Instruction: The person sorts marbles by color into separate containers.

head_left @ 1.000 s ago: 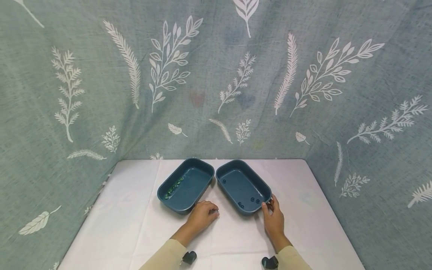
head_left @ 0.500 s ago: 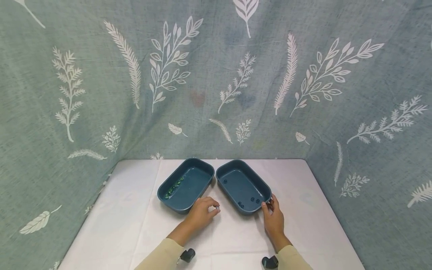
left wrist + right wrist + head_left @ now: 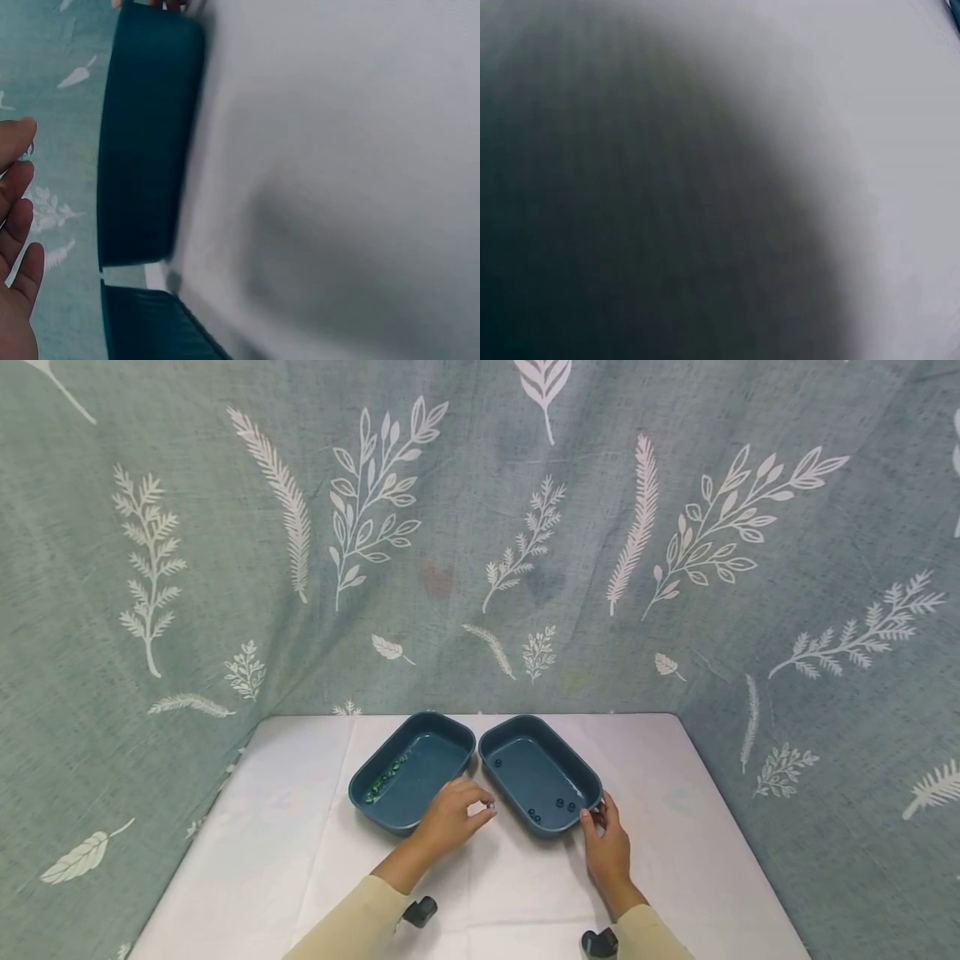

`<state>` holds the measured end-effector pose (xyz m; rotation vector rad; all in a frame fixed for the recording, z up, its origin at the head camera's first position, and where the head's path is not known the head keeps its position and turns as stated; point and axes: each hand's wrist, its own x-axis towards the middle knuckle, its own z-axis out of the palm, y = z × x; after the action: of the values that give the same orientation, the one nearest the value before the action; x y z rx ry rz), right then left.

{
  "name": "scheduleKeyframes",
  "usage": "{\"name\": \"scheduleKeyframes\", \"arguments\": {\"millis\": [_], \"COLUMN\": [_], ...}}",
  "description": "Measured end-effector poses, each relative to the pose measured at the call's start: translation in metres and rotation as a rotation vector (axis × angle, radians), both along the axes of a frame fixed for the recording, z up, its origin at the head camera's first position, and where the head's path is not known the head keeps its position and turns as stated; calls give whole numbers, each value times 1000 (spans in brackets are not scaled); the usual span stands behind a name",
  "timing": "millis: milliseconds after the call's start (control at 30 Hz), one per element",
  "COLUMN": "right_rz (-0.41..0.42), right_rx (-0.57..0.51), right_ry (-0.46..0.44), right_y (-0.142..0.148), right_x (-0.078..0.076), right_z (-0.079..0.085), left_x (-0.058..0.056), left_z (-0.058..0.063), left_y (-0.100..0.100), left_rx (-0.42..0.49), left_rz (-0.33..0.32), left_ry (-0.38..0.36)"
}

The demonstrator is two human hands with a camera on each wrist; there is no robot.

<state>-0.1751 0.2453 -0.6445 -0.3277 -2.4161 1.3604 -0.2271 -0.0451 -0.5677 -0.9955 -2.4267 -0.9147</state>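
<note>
My left hand (image 3: 448, 817) pinches a small, pale, glassy marble (image 3: 491, 805) between thumb and fingertip, in the gap between two dark blue trays. In the left wrist view the marble (image 3: 27, 153) barely shows between the fingertips. The left tray (image 3: 412, 720) holds a row of several small green marbles (image 3: 386, 778) along its left side. In the right tray (image 3: 542, 727) lie several dark round marbles (image 3: 560, 803), most toward the near end. My right hand (image 3: 609, 852) grips that tray's near right corner, thumb at the rim; some fingers are hidden behind it.
A white cloth (image 3: 300, 827) covers the table under both trays. Patterned grey-green fabric (image 3: 465, 527) encloses the back and sides. Dark wrist cameras (image 3: 421, 912) jut from the sleeves. A dark blur fills much of the right wrist view.
My left hand has lifted from near the cloth and moved forward and slightly right, the marble in its fingertips. My right hand has stayed at the right tray's corner.
</note>
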Motion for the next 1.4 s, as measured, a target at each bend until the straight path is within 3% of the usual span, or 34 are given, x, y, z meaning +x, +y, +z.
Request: {"name": "scheduleKeyframes", "arguments": {"millis": [167,367,800,1400], "right_rz": [2,3,-10,-12], "right_rx": [3,-7,1,12], "right_ry": [-7,0,-10,-13], "right_y": [1,2,1,1], "right_x": [0,2,-2,-2], "right_z": [-1,-2,-7,-4], "left_x": [-3,-6,-22,-39], "left_z": [8,12,10,-3], "left_y": [9,17,37,55], "left_rx": [-10,4,-33,-140], "left_rz": [-17,-45,-26,-12], "left_ry": [-12,53,50,-123]}}
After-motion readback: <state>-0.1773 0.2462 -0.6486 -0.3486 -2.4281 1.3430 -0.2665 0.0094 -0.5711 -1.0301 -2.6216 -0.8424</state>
